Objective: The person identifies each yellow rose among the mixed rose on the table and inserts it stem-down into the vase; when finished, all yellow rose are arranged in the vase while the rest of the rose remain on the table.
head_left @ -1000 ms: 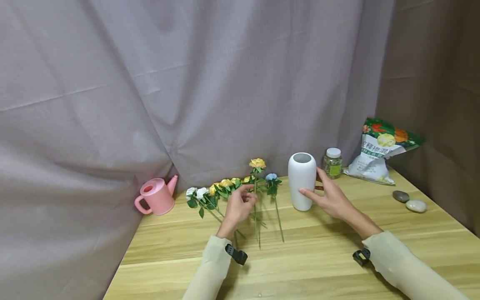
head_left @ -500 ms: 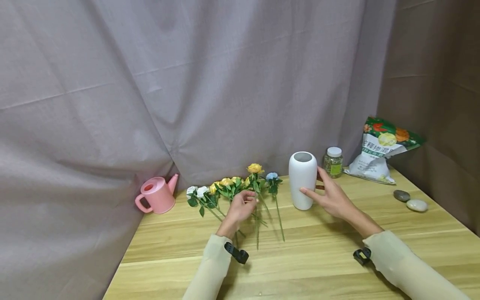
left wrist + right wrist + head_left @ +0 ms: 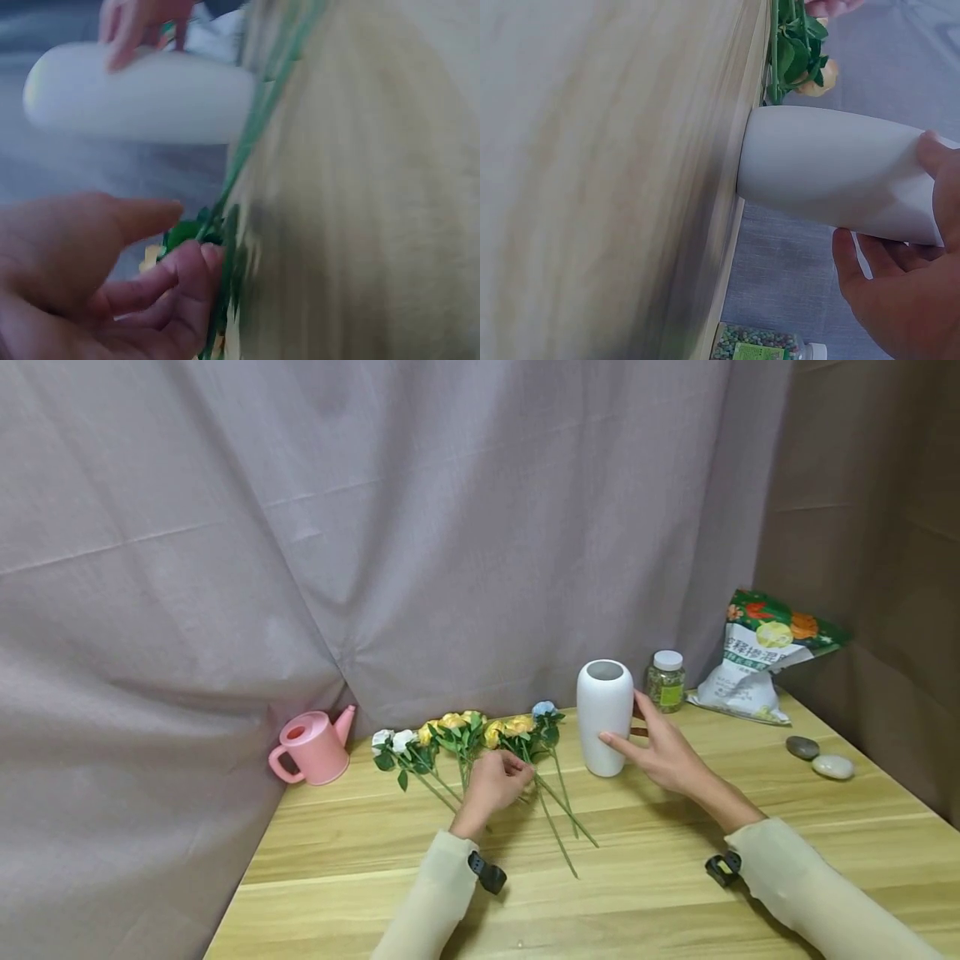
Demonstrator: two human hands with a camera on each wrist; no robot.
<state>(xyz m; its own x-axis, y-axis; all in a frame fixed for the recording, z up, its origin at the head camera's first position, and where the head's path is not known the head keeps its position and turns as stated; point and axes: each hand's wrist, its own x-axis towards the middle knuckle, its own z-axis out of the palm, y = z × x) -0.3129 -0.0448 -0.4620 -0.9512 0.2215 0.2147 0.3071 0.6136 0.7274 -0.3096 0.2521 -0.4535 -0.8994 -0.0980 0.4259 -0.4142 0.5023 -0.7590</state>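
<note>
My right hand [image 3: 663, 756] holds a white vase [image 3: 602, 718] that stands upright on the table, with thumb in front and fingers round its right side. In the right wrist view the vase [image 3: 832, 169] appears sideways in that hand's grasp. My left hand [image 3: 500, 782] is low over artificial yellow roses [image 3: 519, 725], fingers bent at their green stems. A gap shows between thumb and fingertips in the left wrist view, with a stem [image 3: 251, 139] right at the fingertips. A blue rose [image 3: 544, 710] lies beside these, its stem crossing near theirs.
White roses [image 3: 405, 741] and more yellow roses [image 3: 452, 722] lie to the left. Beyond them stands a pink watering can [image 3: 318, 750]. Right of the vase are a lidded jar of granules [image 3: 666, 683], a printed bag [image 3: 750, 668] and two stones [image 3: 832, 767]. Grey curtain hangs behind.
The yellow rose that stood raised in my left hand has come down among the others. Its stem has swung toward the right, and the left hand has shifted slightly right. The right hand stays on the vase.
</note>
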